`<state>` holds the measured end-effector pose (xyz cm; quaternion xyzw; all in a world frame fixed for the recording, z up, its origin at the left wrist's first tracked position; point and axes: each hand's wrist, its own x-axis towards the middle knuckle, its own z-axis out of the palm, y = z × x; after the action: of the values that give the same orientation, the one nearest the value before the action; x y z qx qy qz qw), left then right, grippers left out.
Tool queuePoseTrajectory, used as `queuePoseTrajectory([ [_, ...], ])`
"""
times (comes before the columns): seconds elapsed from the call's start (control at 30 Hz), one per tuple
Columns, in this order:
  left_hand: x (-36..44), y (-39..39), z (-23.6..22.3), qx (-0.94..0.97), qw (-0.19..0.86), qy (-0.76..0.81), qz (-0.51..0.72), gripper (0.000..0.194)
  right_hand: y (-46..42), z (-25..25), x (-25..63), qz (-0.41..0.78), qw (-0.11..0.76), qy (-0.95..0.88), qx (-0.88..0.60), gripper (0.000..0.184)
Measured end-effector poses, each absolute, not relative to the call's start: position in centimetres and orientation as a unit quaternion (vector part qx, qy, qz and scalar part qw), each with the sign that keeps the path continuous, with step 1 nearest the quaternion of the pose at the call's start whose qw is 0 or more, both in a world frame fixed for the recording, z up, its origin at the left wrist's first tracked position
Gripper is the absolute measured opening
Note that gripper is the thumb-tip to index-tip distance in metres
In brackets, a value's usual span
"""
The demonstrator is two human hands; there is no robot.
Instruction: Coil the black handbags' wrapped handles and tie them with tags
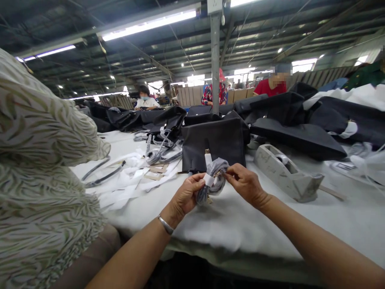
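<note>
A coiled bag strap (221, 164), wrapped in clear plastic with a white band round it, is held up between both hands over the table. My left hand (191, 192) pinches it at the white band, thumb on top. On the other side, the fingers of my right hand (245, 182) are closed on the coil's right edge. Gold-coloured metal fittings show on the strap, one hanging below the coil. Just behind stands a black bag (219, 138) with a white-wrapped fitting on its front.
A grey tape dispenser (285, 172) sits at the right on the white table (240, 233). More wrapped straps (159, 150) and paper scraps (129, 184) lie to the left. Black bags (276, 112) are piled behind. A person in a patterned top (45, 140) is close at my left; others work beyond.
</note>
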<state>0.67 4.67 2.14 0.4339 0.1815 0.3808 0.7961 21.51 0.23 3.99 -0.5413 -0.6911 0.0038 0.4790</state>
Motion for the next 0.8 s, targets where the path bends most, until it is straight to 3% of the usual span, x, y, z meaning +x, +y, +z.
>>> queuePoseTrajectory([
  [0.1,1.2,3.7,2.9,0.458,0.766,0.205,0.402,0.044,-2.6,4.7,20.0,0.184,0.544,-0.568,-0.59,0.025],
  [0.2,1.8,2.5,3.6,0.518,0.722,0.221,0.402,0.045,-5.1,5.4,18.1,0.425,0.536,-0.461,-0.565,0.035],
  [0.3,2.1,1.5,3.9,0.612,0.647,0.239,0.387,0.042,-6.3,5.5,16.7,0.548,0.556,-0.377,-0.499,0.042],
  [0.5,2.4,-0.3,3.6,0.773,0.367,0.279,0.436,0.028,-5.9,3.2,15.2,0.562,0.653,-0.232,-0.452,0.045],
  [0.67,1.8,-1.1,2.2,0.796,0.35,0.281,0.407,0.027,-5.7,1.5,14.9,0.585,0.631,-0.248,-0.445,0.048],
  [0.8,0.9,-0.6,1.6,0.817,0.341,0.288,0.365,0.031,-7.6,2.5,17.4,0.621,0.507,-0.321,-0.505,0.051],
])
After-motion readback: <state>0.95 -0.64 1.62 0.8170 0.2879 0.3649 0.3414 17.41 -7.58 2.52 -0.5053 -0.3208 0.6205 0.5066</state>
